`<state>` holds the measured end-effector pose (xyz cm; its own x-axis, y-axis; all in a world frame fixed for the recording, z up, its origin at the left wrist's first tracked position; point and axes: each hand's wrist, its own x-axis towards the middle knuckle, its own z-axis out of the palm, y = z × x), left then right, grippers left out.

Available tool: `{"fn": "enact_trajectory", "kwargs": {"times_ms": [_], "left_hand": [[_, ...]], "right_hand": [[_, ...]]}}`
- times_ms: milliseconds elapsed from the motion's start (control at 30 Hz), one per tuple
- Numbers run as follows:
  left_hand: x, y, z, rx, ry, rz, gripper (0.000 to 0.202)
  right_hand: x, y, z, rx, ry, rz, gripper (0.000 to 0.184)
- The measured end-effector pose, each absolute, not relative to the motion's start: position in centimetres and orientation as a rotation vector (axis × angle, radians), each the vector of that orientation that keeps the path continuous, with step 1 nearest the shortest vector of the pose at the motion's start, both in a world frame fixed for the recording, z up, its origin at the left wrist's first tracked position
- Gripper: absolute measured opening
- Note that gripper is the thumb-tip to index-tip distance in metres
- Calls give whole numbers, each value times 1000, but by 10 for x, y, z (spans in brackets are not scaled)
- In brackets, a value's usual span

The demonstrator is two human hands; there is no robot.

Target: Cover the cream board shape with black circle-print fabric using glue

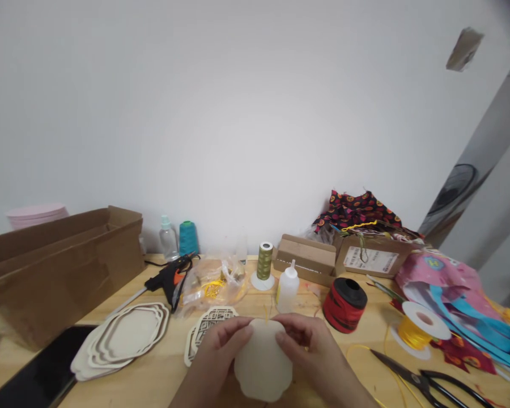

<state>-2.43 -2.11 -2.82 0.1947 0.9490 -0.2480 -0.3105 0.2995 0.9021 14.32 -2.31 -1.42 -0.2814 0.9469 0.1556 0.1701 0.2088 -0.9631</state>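
Observation:
Both hands hold one pale, scallop-edged flat panel (263, 362) above the table at the front middle. My left hand (225, 345) pinches its upper left edge between thumb and fingers. At the upper right edge, my right hand (304, 343) grips it the same way. A short bit of yellow cord shows at the panel's top edge. Partly behind my left hand lies a lattice-cut panel (212, 323). Several frame-shaped pale panels (127, 340) are stacked to the left. A white squeeze bottle (288, 289) stands just beyond my right hand.
A long cardboard box (68, 272) and a dark flat slab (38, 368) are at left. Behind are a glue gun (168, 283), a plastic bag (215, 283) and a green thread spool (264, 263). Rightward are a red ribbon roll (344, 306), yellow cord spool (420, 328) and black scissors (416, 377).

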Motion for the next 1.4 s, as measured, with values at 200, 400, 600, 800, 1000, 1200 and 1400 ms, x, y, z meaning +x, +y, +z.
{"fn": "enact_trajectory", "kwargs": {"times_ms": [200, 400, 600, 800, 1000, 1200, 1400], "left_hand": [[-23, -21, -16, 788, 902, 1080, 23], [-23, -23, -6, 808, 773, 998, 26], [-26, -20, -10, 815, 835, 973, 22], [-23, -22, -10, 717, 801, 1009, 16], [-22, -20, -6, 725, 834, 1000, 18], [-25, -18, -12, 772, 829, 1007, 19], [-25, -17, -19, 846, 890, 1039, 17]], "right_hand": [[138, -26, -8, -1063, -1607, 1231, 22], [137, -31, 1, -1156, -1753, 1086, 25], [136, -31, -1, -1167, -1873, 976, 28], [136, -29, -11, -1163, -1881, 907, 31], [136, -33, -2, -1179, -1855, 962, 29], [137, -33, 4, -1183, -1828, 1024, 29], [136, -32, -3, -1205, -1767, 1024, 27]]}}
